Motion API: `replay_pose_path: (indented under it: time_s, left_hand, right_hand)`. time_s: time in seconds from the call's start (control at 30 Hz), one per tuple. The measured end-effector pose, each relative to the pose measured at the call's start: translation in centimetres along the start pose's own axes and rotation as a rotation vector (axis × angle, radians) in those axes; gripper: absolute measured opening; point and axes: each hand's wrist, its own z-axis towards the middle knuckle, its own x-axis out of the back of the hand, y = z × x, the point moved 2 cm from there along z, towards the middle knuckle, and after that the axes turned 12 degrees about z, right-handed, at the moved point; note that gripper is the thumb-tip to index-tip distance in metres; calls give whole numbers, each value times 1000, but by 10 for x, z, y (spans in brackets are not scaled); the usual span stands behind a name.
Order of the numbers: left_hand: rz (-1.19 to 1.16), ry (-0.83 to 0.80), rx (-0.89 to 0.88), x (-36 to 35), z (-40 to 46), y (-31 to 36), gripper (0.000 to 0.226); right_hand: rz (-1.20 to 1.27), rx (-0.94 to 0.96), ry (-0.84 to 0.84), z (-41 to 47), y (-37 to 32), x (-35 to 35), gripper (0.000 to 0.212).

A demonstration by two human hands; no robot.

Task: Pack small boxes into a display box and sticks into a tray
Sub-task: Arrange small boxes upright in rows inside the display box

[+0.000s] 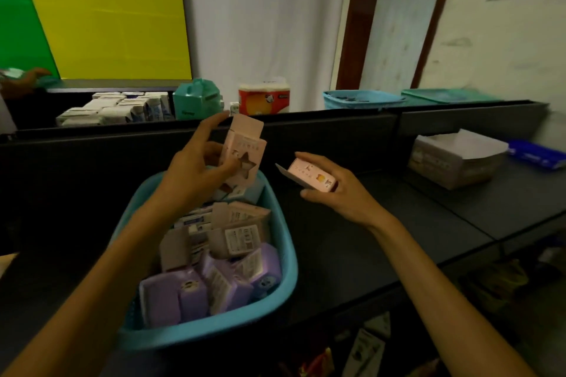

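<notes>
Right hand [333, 190]: fingers curled round a pink box [312, 178], long axis lying roughly 10-to-4 o'clock, open flap pointing to 9.
Left hand [196, 168]: grips an upright pink box [243, 156], flap up at 12.
Display box [456, 159]: open, at 2 o'clock from the right hand, well apart; the right hand is nearer.
Basket [284, 281]: at 7 o'clock, full of small boxes.

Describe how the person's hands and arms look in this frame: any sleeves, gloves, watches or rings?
Both arms are bare from the frame's lower edge to the wrist, with no sleeve in view. The left hand and right hand wear no gloves. No watch, bracelet or ring shows on either wrist or on the visible fingers, though the picture is dim and slightly blurred, so fine details cannot be ruled out.
</notes>
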Motion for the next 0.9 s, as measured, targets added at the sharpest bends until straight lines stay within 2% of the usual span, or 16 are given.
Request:
replay_pose_path:
  time_s: [0.1,0.3,0.47,0.67,0.9]
  left_hand:
    - [7,-26,-53,-22,4,26,71]
    - [62,-56,-79,-81,17,74,46]
    - [82,-73,-93,-144,27,111,44]
    - [101,-62,-149,-224,34,149,44]
    - [42,-116,-183,-304,42,185,39]
  right_hand:
    - [58,-34,54,-15,1,27,60]
    - [251,-121,175,-52,17,89,51]
    - [403,-170,248,-84,30,149,39]
    - [340,-277,423,-135,53,227,47]
    - [302,-368,558,-188,70,299,43]
